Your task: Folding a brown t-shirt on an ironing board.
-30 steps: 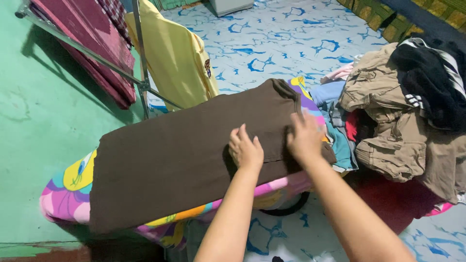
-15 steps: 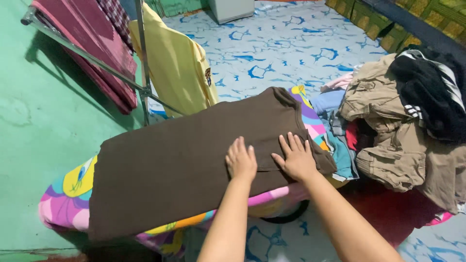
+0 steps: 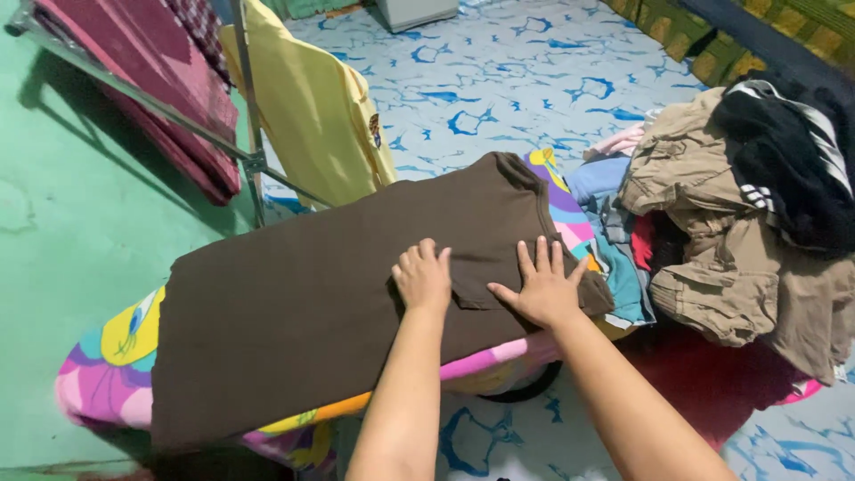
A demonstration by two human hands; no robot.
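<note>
A dark brown shirt (image 3: 321,294) lies spread flat over an ironing board with a bright multicoloured cover (image 3: 107,374). My left hand (image 3: 422,278) rests palm down on the shirt near its right part, fingers together and slightly curled. My right hand (image 3: 541,287) lies flat just to the right of it, fingers spread, next to a small chest pocket close to the collar end. Both hands press on the cloth and hold nothing.
A pile of clothes (image 3: 748,232) with khaki, black striped and blue garments sits to the right on something red. A yellow shirt (image 3: 312,116) and maroon cloth (image 3: 134,80) hang on a metal rack behind the board. The floor is blue-patterned; a green wall is at the left.
My right hand has slid back from the shirt's collar end toward me and spread flat. My left hand has shifted slightly toward me on the cloth.
</note>
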